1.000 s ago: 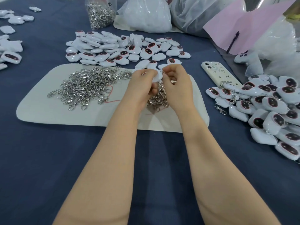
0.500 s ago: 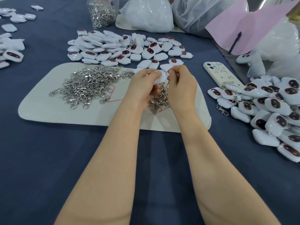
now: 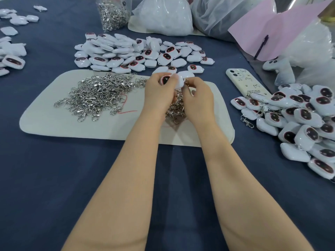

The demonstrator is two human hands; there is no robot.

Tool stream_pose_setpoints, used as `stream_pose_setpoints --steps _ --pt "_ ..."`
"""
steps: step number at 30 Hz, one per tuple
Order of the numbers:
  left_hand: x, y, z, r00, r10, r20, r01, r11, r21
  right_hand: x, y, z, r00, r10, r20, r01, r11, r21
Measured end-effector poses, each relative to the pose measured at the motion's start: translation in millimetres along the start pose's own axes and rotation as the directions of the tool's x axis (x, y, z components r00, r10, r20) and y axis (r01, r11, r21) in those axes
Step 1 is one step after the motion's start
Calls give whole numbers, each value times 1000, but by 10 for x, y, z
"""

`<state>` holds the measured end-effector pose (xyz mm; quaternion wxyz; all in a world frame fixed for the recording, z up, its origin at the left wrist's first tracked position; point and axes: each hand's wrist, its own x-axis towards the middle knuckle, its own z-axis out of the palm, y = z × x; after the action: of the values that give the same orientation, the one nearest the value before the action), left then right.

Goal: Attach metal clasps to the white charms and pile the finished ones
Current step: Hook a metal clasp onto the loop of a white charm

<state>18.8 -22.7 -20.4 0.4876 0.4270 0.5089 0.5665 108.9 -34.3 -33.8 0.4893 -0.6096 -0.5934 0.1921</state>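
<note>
Blue table (image 3: 54, 178) is holding many bare charms (image 3: 116, 51) plus a finished pile (image 3: 299, 120). Left hand (image 3: 159, 95) and right hand (image 3: 198, 100) are pinching one charm (image 3: 178, 82).

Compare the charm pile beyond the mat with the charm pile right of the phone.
The far pile shows no clasps; the right pile has metal clasps on charms at its left edge. The far pile lies spread and low, many plain white sides up; the right pile is heaped, mostly dark faces up. Both are the same white charms.
</note>
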Motion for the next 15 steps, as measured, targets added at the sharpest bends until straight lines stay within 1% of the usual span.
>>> stream_pose_setpoints --steps 1,3,5,11,13,15 --pt "2 7 -7 995 -95 18 96 988 -120 6 -8 -10 1000 29 -6 -29 998 64" --pt "19 -2 -43 970 -239 41 241 926 -290 10 -20 -21 999 48 -1 -47 988 150" --pt "35 -10 -65 947 -313 74 316 867 -386 10 -19 -19 999 39 -4 -38 984 174" --pt "30 14 -63 914 -359 187 403 763 -505 12 0 -3 999 27 -18 -24 990 138" --pt "19 26 -74 903 -371 215 428 752 -501 11 -1 -6 999 33 -30 -28 988 153" --pt "4 36 -78 903 -373 216 430 766 -478 13 7 -23 999 15 -44 -9 990 139"
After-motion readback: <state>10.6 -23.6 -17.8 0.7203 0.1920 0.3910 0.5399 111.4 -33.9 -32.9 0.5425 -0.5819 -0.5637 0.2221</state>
